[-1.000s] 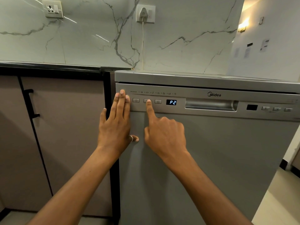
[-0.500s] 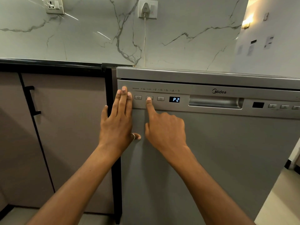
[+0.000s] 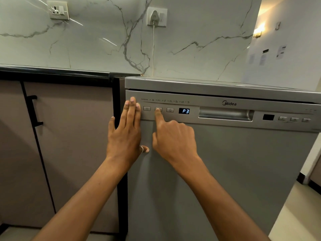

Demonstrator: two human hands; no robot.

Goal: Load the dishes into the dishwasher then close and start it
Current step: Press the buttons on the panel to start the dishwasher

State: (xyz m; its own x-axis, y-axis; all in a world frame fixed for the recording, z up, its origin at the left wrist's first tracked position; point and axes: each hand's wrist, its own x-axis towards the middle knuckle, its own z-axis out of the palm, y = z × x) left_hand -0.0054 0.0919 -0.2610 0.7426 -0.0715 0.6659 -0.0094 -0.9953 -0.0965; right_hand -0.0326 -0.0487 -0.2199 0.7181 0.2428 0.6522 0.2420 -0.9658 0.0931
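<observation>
**Inspector:** Right hand: index finger extended, its tip pressed on the second small rectangular button of the panel; the other fingers are curled in, holding nothing.

**Assistant:** And the left hand?

**Inspector:** Laid flat with its fingers pressed together, over the left edge of the silver-grey freestanding dishwasher. Fingertips rest on the panel's left end, just beside the power button. A ring shows on the thumb. It holds nothing.

**Assistant:** Door condition?

**Inspector:** Shut, flush under the top trim. The blue digital display reads P3. The recessed silver handle lies to its right, untouched.

**Assistant:** Button count?

**Inspector:** Three left of the display, three at the far right past a dark window; six in all.

**Assistant:** Clearances?

**Inspector:** Left side stands close against the black-edged beige cabinet, which carries one black handle. Open pale floor lies to the right. Behind, the black bench edge meets a veined white marble wall with two sockets; one has a white plug and cord.
</observation>
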